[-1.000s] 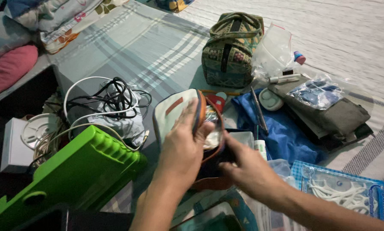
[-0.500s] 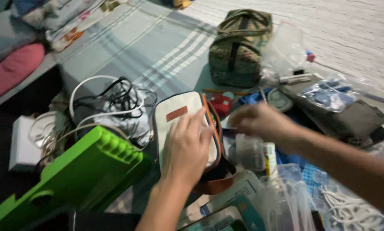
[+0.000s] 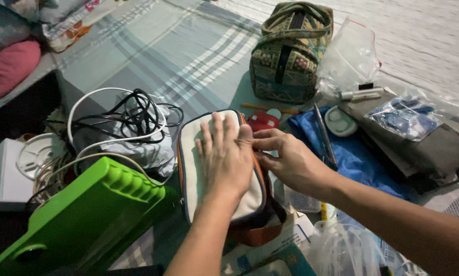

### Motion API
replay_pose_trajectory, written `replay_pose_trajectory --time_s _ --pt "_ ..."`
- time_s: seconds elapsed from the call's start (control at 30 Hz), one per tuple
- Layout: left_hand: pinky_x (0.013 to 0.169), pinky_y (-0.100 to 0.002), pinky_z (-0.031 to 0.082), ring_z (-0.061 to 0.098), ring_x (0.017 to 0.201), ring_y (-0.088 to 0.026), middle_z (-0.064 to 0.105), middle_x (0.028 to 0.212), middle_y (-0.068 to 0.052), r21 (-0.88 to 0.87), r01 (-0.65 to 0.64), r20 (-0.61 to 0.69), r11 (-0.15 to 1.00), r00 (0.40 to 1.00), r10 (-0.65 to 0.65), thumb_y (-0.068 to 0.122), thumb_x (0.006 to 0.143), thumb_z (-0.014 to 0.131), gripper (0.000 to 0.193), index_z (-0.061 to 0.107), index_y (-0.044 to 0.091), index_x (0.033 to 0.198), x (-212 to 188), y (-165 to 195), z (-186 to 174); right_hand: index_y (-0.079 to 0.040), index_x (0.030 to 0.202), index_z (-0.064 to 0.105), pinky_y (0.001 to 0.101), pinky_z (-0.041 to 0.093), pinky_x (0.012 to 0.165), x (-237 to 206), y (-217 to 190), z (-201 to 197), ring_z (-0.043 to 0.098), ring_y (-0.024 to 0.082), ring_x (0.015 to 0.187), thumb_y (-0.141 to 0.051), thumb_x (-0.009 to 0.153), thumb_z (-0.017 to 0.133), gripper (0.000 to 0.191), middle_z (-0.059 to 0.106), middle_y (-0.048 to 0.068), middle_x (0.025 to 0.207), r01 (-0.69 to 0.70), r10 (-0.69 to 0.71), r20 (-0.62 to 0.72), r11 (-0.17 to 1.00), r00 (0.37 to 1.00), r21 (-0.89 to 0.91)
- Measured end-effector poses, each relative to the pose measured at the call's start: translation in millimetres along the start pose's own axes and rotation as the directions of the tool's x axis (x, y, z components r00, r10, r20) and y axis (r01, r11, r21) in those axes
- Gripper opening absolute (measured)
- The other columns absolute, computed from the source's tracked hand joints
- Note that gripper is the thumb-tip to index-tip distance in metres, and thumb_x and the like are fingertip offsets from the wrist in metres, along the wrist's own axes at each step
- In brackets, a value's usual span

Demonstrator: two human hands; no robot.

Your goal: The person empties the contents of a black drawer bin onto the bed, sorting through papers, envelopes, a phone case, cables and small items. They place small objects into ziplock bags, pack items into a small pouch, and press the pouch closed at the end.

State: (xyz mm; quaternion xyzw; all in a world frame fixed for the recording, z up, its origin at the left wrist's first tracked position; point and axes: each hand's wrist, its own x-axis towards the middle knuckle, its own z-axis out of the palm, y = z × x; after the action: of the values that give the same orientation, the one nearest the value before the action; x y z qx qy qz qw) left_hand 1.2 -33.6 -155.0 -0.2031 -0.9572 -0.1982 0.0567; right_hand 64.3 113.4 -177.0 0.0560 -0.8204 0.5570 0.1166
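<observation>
Pouch [image 3: 209, 168] (cream, with orange trim) sits mid-mat, boxed in by a green case [image 3: 86, 214] and tangled cables [image 3: 122, 120] on one side and blue cloth [image 3: 352, 153] on the other. Left hand [image 3: 227, 156] lies flat on top, fingers spread. Right hand [image 3: 290, 161] pinches the pouch's edge, maybe at the zipper, hard to tell.
</observation>
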Motion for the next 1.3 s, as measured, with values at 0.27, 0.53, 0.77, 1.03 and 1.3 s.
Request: replay_pose_trajectory --time_s 0.27,0.53,0.77,1.03,1.3 --pt "0.116 -0.060 -0.003 0.003 0.155 -0.046 0.013 0.169 -0.023 0.209 -0.038 -0.001 0.977 0.999 0.039 0.076 0.093 0.019 0.089 0.029 0.013 0.156 -0.4 37.1 -2.6 -0.003 0.126 0.065 0.0316 0.048 0.102 -9.5 7.5 1.3 0.063 0.018 0.118 -0.009 0.095 0.057 0.033 0.070 0.010 0.128 -0.224 0.219 0.054 0.922 0.974 0.316" --pt "0.118 -0.058 0.000 0.007 0.155 -0.039 0.018 0.168 -0.016 0.283 -0.018 0.101 0.959 0.995 -0.011 0.080 0.088 0.018 0.098 0.028 0.012 0.158 0.0 53.8 -5.4 -0.007 0.145 0.054 0.0306 0.054 0.091 -12.5 22.3 -0.4 0.065 0.014 0.111 -0.016 0.099 0.052 0.047 0.071 0.006 0.127 -0.407 0.440 0.089 0.712 0.894 0.572" --pt "0.121 -0.057 0.000 0.007 0.156 -0.036 0.021 0.167 -0.012 0.246 0.001 0.075 0.969 0.997 -0.020 0.077 0.092 0.015 0.093 0.028 0.014 0.159 -0.9 46.5 -2.5 -0.007 0.145 0.055 0.0301 0.055 0.088 51.8 46.6 -21.0 0.065 0.016 0.104 -0.014 0.101 0.055 0.045 0.069 0.008 0.117 -0.219 0.238 -0.009 0.906 0.971 0.363" --pt "0.120 -0.057 -0.002 0.006 0.154 -0.037 0.019 0.166 -0.012 0.151 -0.013 0.047 0.988 0.999 0.006 0.081 0.090 0.017 0.094 0.029 0.017 0.158 -4.9 26.5 -1.8 -0.005 0.117 0.073 0.0353 0.057 0.074 83.4 47.2 -19.9 0.069 0.015 0.081 -0.026 0.093 0.067 0.032 0.075 0.007 0.088 -0.156 0.165 0.068 0.979 0.984 -0.129" --pt "0.122 -0.057 -0.002 0.008 0.156 -0.037 0.023 0.167 -0.010 0.107 -0.012 0.033 0.994 0.999 0.009 0.081 0.090 0.015 0.094 0.031 0.018 0.159 -5.5 20.7 3.0 -0.005 0.097 0.066 0.0470 0.055 0.068 86.6 25.3 -48.1 0.072 0.033 0.073 -0.030 0.088 0.063 0.026 0.074 0.014 0.078 0.198 -0.007 0.362 0.847 0.932 -0.494"
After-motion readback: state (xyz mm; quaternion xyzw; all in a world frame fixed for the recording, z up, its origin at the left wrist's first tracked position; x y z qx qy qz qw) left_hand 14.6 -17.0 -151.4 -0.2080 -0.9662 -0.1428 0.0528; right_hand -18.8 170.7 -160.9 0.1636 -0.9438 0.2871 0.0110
